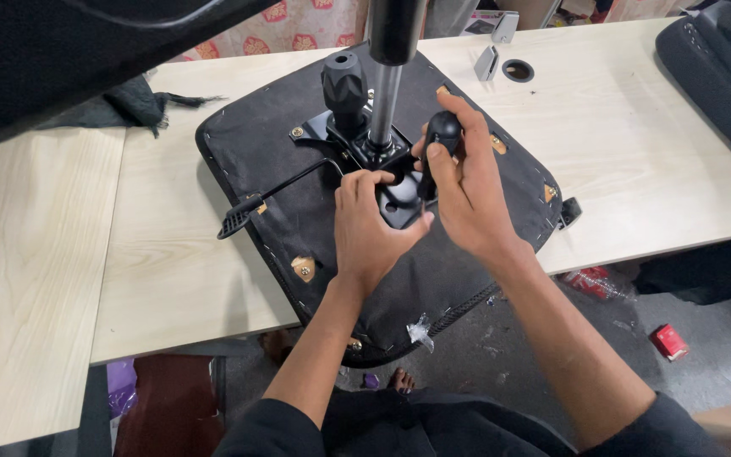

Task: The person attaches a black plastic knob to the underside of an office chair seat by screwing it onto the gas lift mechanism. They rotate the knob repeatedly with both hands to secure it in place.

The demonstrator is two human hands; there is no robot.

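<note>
An upturned office chair seat (433,271) covered in black fabric lies on a pale wooden table (636,161), its front overhanging the table's near edge. A black metal mechanism plate (395,199) is bolted to its middle, with a chrome gas cylinder (384,106) standing up from it and a black knob (344,85) beside that. A thin lever with a black paddle (234,222) sticks out to the left. My right hand (467,190) grips a black-handled screwdriver (442,135) held upright over the plate. My left hand (370,228) rests on the plate beside the screwdriver's tip.
A second black chair part (721,68) lies at the table's far right. A small metal bracket (486,62) and a round cable hole (518,70) sit at the back. Dark cloth (137,101) lies at the back left. Red wrappers (668,341) litter the floor below.
</note>
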